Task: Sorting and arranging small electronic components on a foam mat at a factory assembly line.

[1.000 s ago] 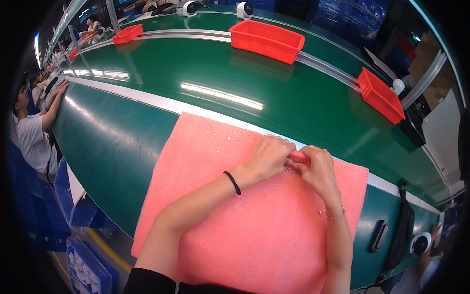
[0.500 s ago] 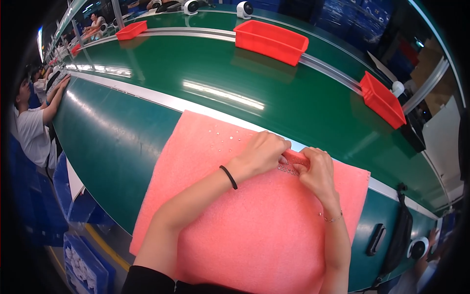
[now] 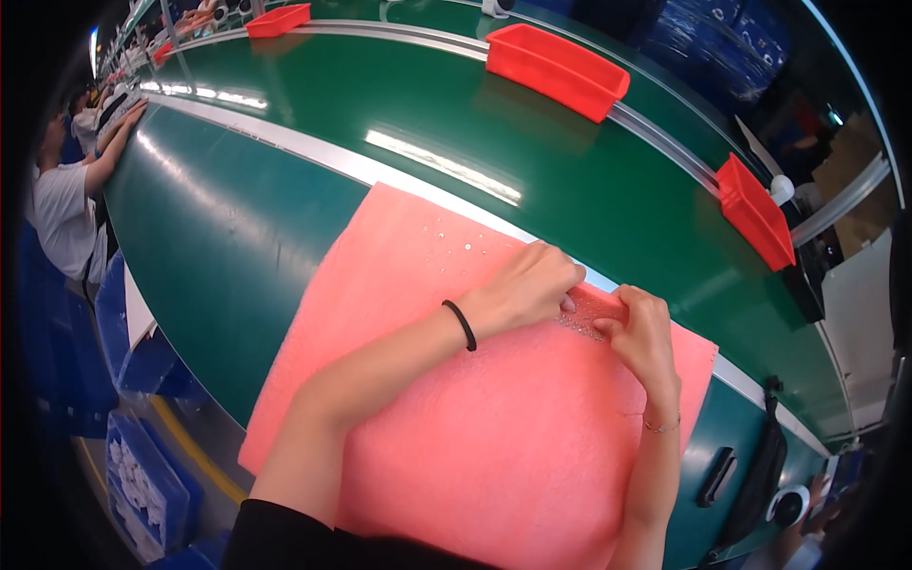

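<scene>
Left hand (image 3: 537, 285) and right hand (image 3: 648, 334) pinching pink foam sheet (image 3: 465, 427) along far edge, green worktable (image 3: 228, 228) beneath, red bins (image 3: 551, 84) beyond

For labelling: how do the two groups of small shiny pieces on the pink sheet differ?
Scattered pieces are spread loosely; packed pieces sit close, in rows. Scattered pieces lie left of the left hand; packed pieces are beside the right hand. Both: small, shiny, on the pink sheet.

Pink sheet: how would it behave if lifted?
Likely floppy: the pink sheet appears bent up between left hand and right hand. Probably light, given its foam-like texture. Tilting may spill small shiny pieces scattered on it.
</scene>
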A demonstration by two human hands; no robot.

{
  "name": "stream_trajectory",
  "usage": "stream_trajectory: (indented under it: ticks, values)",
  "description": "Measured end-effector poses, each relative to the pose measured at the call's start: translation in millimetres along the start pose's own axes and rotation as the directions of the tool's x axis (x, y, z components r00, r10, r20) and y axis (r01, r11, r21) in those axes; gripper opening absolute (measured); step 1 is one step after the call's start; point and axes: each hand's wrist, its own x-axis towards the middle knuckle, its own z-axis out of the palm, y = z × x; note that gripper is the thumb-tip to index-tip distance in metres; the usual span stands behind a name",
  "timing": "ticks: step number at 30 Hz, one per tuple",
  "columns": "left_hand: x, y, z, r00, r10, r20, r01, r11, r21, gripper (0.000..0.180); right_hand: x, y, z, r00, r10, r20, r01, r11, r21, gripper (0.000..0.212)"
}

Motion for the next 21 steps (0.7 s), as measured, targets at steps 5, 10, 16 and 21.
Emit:
stream_trajectory:
  ticks: [5,10,16,21]
  values:
    - [-1.8,0.5,-3.2,0.996,0.089,-0.012,-0.089,0.996,0.017,0.024,0.5,-1.5,-2.5,0.999,0.01,0.034,-0.009,0.999,-0.03,0.025]
    - [1.7,6.3,-2.7,0.995,0.046,0.088,-0.057,0.991,0.123,0.036,0.7,1.4,-2.6,0.999,-0.018,0.044,0.019,1.0,-0.013,0.027]
    - [0.5,7.5,9.7,0.998,0.057,-0.016,-0.054,0.988,0.145,0.03,10.0,-18.2,-8.7,0.938,0.205,0.278,-0.136,0.959,-0.249,0.032]
    - [-2.6,4.7,23.9,0.987,0.122,-0.1,-0.104,0.98,0.172,0.024,2.1,-10.7,2.0,0.981,0.05,0.189,-0.005,0.973,-0.231,0.024]
